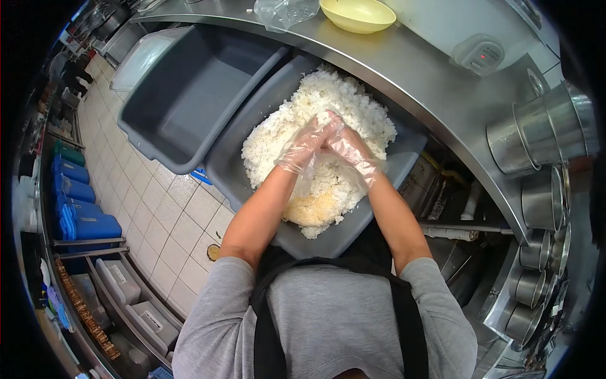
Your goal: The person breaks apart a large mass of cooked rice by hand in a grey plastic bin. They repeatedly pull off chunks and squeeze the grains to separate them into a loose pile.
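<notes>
A large mound of white cooked rice (360, 101) fills much of a grey plastic tub (221, 158) in front of me. My left hand (312, 139) and my right hand (344, 140) both wear loose clear plastic gloves. They meet over the middle of the mound, fingers curled and pressed together around some rice, a little of which shows at the fingertips. The palms are hidden. Closer to my body, part of the rice is yellowish brown.
A second grey tub (183, 88) stands at the left, its inside bare. Along the far side runs a steel counter (404, 69) with a yellow bowl (358, 16) and a clear plastic bag (286, 11). Metal pots (541, 199) line the right. Blue bins (91, 221) stand across the tiled floor.
</notes>
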